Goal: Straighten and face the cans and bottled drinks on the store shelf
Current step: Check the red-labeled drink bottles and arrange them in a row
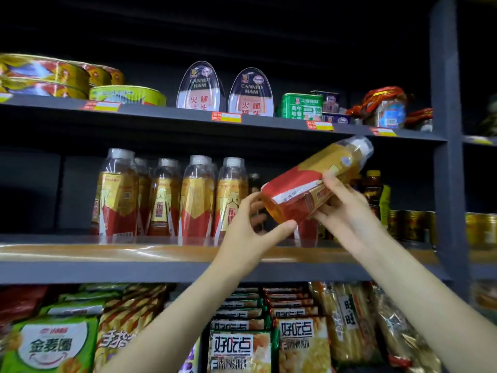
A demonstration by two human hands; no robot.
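Held two-handed: left hand (250, 227) cups the base of one drink bottle (312, 184), thumb under and fingers behind; right hand (347, 208) wraps the labelled middle, fingers closed on it. Bottle location: lifted clear of the middle shelf (161, 251), tilted steeply, white cap toward the upper right, in front of a gap right of the standing row of matching bottles (172, 197). Material: clear, faceted plastic, amber liquid, glossy red-and-gold sleeve, back panel currently outward. Handling note, as judgement: rotate until the gold front faces out, stand upright, set flush with the row's front edge, avoiding neighbours. Adjacent stock: oval ham tins (226, 90) and flat fish tins (53, 76) above; crinkled snack bags (242, 340) below; gold cans (411, 224) far right.
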